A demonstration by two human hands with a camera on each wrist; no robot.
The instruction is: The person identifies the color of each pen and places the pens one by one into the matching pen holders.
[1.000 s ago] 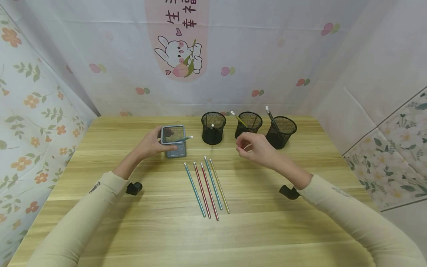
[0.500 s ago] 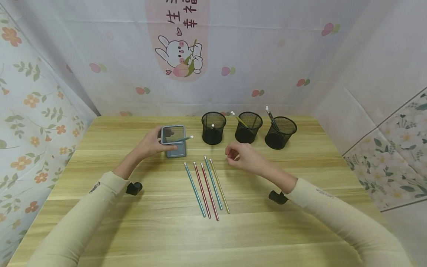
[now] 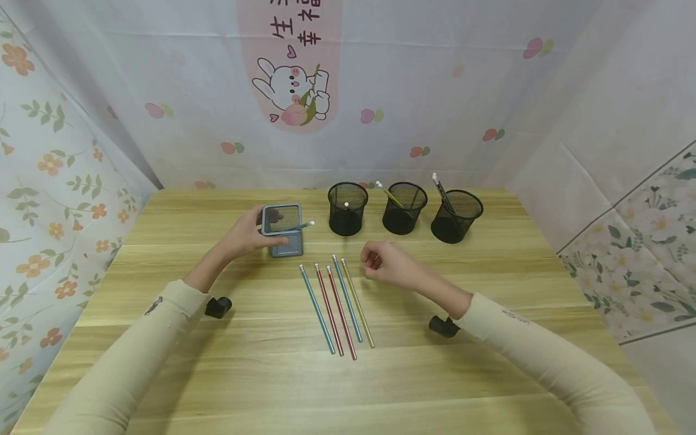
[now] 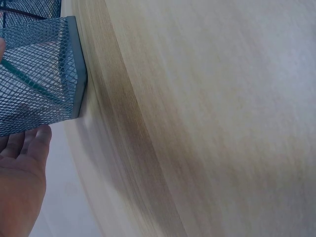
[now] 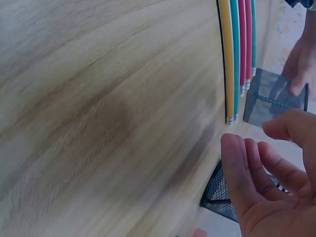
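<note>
My left hand (image 3: 244, 235) grips a grey square mesh pen holder (image 3: 293, 249), its thumb across the front wall and the other fingers behind. A blue-green pencil (image 3: 304, 225) leans inside it, its white eraser end sticking out at the right. The left wrist view shows the mesh wall (image 4: 34, 79) beside the fingertips. My right hand (image 3: 388, 264) holds nothing; its fingers are loosely bent, with a gap between thumb and fingertips. It is just right of the eraser end of a yellow pencil (image 3: 357, 303). Left of that lie blue pencils (image 3: 347, 298) and red pencils (image 3: 329, 309), side by side.
Along the back stand three round black mesh cups: the left one (image 3: 345, 225) with one white eraser showing, the middle one (image 3: 400, 223) with a yellow pencil (image 3: 390, 194), and the right one (image 3: 450, 231) with dark pencils (image 3: 443, 192). A printed cloth (image 3: 413, 90) hangs behind the table.
My right hand has moved from in front of the middle black cup leftward and nearer to me, up to the row of pencils. My left hand and the grey holder have stayed put.
</note>
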